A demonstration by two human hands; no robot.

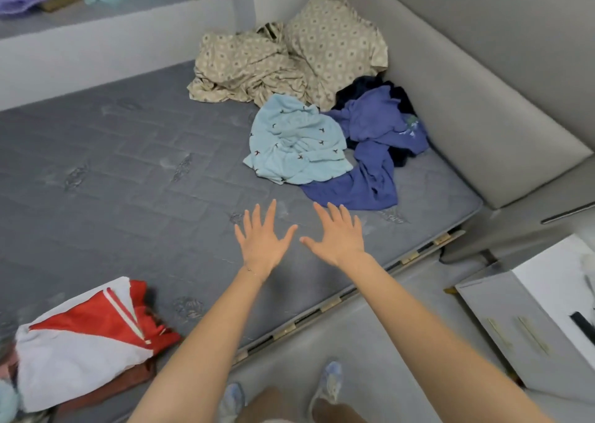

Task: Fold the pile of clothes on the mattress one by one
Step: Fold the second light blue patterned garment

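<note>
Hands spread wide, empty: left hand point(262, 240) beside right hand point(338, 237) above the mattress point(128, 171); blue garment point(375, 165) lies at twelve o'clock, nearest the right hand.

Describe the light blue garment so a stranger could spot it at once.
On the grey mattress, find the heap of clothes in the far right corner. The light blue garment lies crumpled at its near left edge, in front of the beige patterned cloth, left of the purple garment. Only it is pale blue, dotted with small dark marks.
</note>
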